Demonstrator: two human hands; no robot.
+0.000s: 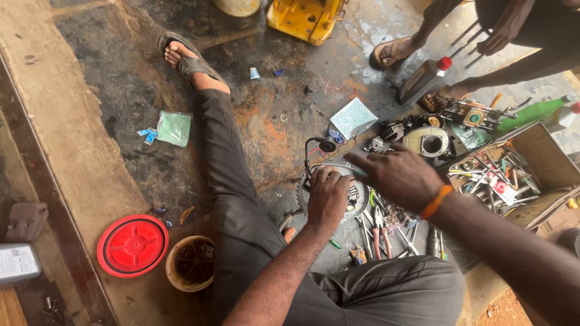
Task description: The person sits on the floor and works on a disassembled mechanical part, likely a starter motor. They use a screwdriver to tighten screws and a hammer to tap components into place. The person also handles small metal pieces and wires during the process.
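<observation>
My left hand [329, 196] curls over a round metal engine part [357, 196] that lies on the stained floor between my legs, gripping its left side. My right hand [399, 175], with an orange band at the wrist, lies flat over the part's upper rim, fingers stretched to the left; nothing shows between them. A black wire with a round cap [320, 148] loops up from the part. Red-handled pliers [380, 232] and several loose tools lie just below the part.
A wooden box of tools [513, 175] stands at right, near a pale round engine cover [429, 142], a red-capped bottle [426, 78] and a green bottle [531, 111]. Another person's feet and hand [498, 39] are at top right. A red lid [133, 246] and tub [190, 262] sit lower left.
</observation>
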